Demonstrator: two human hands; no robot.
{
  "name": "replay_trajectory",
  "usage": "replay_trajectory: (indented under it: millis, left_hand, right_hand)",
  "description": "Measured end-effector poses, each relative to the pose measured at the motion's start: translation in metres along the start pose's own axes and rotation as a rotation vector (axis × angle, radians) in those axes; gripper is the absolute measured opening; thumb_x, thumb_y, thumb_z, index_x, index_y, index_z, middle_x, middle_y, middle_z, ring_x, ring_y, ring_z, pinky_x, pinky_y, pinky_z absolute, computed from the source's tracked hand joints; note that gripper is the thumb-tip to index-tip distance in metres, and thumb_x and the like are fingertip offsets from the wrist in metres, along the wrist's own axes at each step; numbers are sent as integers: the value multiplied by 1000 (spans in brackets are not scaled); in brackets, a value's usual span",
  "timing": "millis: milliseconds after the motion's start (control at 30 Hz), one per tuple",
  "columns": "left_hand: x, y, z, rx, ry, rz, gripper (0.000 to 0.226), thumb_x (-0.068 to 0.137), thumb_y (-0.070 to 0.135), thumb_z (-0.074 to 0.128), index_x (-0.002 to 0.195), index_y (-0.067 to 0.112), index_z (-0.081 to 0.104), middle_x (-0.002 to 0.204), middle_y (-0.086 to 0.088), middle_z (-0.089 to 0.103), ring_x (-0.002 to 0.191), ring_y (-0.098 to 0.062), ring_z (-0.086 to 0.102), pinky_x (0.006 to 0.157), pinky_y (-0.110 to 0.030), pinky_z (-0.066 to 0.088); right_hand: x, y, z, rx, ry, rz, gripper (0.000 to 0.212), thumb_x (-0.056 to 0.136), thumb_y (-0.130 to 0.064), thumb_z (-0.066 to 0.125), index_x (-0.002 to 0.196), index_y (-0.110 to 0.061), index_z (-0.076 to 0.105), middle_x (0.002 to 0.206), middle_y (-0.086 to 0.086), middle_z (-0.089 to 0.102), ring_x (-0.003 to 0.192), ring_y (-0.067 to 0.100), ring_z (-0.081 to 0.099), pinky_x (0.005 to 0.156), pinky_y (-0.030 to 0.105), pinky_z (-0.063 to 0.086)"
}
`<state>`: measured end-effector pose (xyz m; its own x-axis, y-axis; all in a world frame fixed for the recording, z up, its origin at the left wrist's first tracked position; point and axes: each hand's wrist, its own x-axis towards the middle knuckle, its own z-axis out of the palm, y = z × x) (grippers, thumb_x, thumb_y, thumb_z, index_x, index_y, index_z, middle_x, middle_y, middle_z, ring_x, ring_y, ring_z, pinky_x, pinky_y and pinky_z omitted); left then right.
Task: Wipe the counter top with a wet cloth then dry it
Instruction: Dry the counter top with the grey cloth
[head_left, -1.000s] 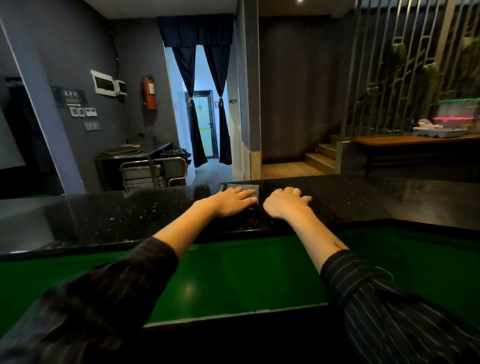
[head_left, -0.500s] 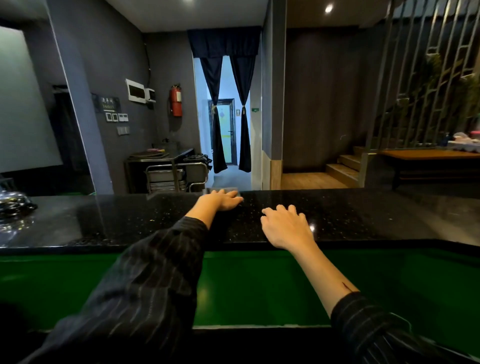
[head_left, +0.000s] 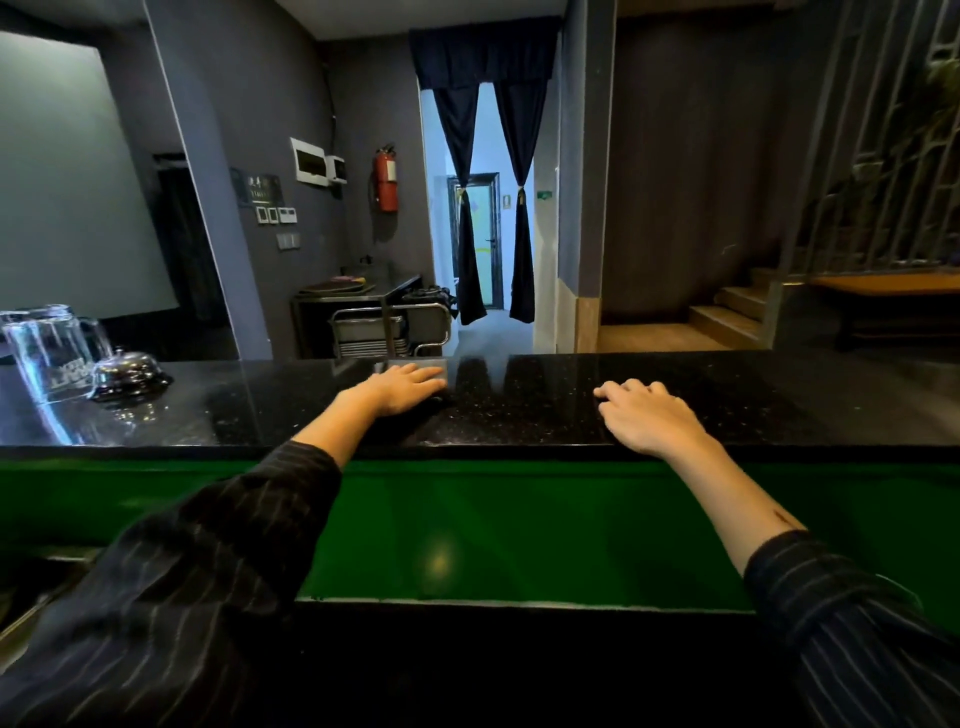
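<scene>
The black speckled counter top (head_left: 519, 405) runs across the view above a green front panel. My left hand (head_left: 397, 387) lies flat on a grey cloth (head_left: 434, 368) near the counter's far edge, fingers spread, pressing it down; most of the cloth is hidden under the palm. My right hand (head_left: 649, 415) rests on the bare counter closer to the near edge, fingers loosely curled, holding nothing. Both arms wear dark striped sleeves.
A clear glass pitcher (head_left: 49, 351) and a metal call bell (head_left: 127, 371) stand on the counter at the far left. Beyond the counter are a metal trolley (head_left: 387, 327), a curtained doorway and steps at the right.
My view has swung left, bringing the pitcher and bell into sight. My left hand has slid the cloth leftward along the far edge, and my hands are farther apart.
</scene>
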<state>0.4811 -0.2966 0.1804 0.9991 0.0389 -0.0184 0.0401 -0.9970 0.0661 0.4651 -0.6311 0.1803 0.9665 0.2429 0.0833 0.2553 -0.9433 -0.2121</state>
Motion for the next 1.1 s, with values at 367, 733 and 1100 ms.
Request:
replay_trajectory:
  millis: [367, 733, 1100]
  left_hand:
    - [20, 27, 3, 77, -24, 80, 96, 59, 77, -3, 144, 41, 25, 161, 0, 11, 147, -31, 7, 113, -65, 3]
    - [-95, -21, 4, 50, 141, 173, 46, 102, 19, 27, 149, 18, 23, 160, -5, 11, 147, -30, 12, 117, -55, 13]
    - [-50, 108, 3, -36, 54, 152, 55, 96, 55, 20, 148, 35, 21, 159, -8, 15, 146, -31, 14, 117, -57, 6]
  right_hand:
    - [9, -94, 20, 27, 33, -77, 47, 99, -22, 31, 145, -17, 36, 148, 14, 39, 135, 38, 33, 112, 50, 26]
    - [2, -80, 21, 612, 419, 148, 41, 100, -28, 23, 112, -9, 57, 116, 16, 60, 91, 30, 55, 73, 36, 42]
    - [1, -73, 12, 641, 370, 70, 50, 100, -42, 25, 115, -10, 61, 120, 16, 61, 113, 36, 54, 83, 37, 34]
